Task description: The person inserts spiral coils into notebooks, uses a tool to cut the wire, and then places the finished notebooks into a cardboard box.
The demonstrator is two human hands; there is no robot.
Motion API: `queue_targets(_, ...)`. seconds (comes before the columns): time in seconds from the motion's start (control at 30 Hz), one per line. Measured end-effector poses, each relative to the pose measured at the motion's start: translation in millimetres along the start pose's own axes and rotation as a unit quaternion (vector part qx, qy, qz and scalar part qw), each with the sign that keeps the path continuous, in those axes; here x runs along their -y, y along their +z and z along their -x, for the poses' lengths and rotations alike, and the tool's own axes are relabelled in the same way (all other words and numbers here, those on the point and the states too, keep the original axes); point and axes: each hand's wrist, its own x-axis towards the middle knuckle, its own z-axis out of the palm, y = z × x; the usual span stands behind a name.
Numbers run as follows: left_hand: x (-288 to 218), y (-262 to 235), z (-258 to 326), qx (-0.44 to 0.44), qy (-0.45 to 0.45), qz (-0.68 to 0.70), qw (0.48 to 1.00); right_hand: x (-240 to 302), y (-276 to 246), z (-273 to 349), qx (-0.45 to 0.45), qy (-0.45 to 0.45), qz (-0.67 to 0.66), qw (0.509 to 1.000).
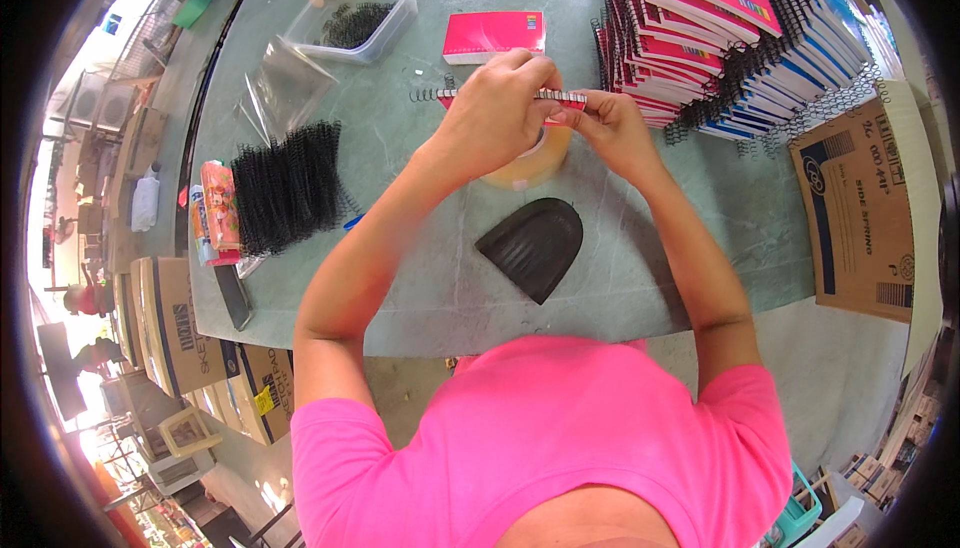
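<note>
Over the table's middle I hold a small red-covered notebook (572,99) edge-on, its bound edge upward. A dark spiral coil (424,95) runs along that edge and sticks out past its left end. My left hand (497,108) is closed over the notebook, its fingers bent across the bound edge. At the right end, my right hand (612,131) pinches the notebook's corner between thumb and fingers. Below the hands lies a roll of clear tape (530,166), partly covered by them. Nearer me is a black, ribbed, round-ended piece (535,246). A red pad (495,34) lies beyond.
Black spiral coils (290,188) are heaped at left, beside a pink patterned pouch (221,206). Behind them stand a clear plastic bag (283,88) and a clear tub (395,26) of coils. Spiral notebooks (680,23) pile up at right, near a cardboard box (858,213).
</note>
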Motion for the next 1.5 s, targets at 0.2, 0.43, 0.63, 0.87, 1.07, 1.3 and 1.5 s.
queue_targets(0.2,-7.8,18.6,-9.7,-0.015,0.058,0.027,0.998,-9.8,-3.2,0.1,-0.03,-0.041,0.059,0.997)
queue_targets(0.43,-12.3,17.9,-11.2,-0.017,0.051,-0.017,0.998,8.7,9.2,8.1,-0.091,-0.072,0.169,0.979)
queue_targets(0.63,-13.2,11.4,-9.3,-0.006,0.017,0.043,0.999,20.0,6.4,12.6,-0.08,-0.053,0.221,0.97)
queue_targets(0.87,-10.9,8.2,0.6,0.042,0.039,0.017,0.998,29.3,11.3,17.6,-0.066,-0.032,0.246,0.967)
queue_targets(1.07,-16.9,7.4,4.5,-0.001,0.009,-0.019,1.0,34.0,19.5,17.7,-0.074,-0.07,0.234,0.967)
queue_targets(1.3,-13.9,-43.3,19.0,-0.205,-0.03,-0.123,0.971,44.8,11.5,22.2,-0.106,-0.138,0.052,0.983)
queue_targets(1.5,-30.9,-58.0,-16.9,-0.256,0.036,0.481,0.837,154.0,-34.1,15.6,-0.193,-0.253,0.028,0.948)
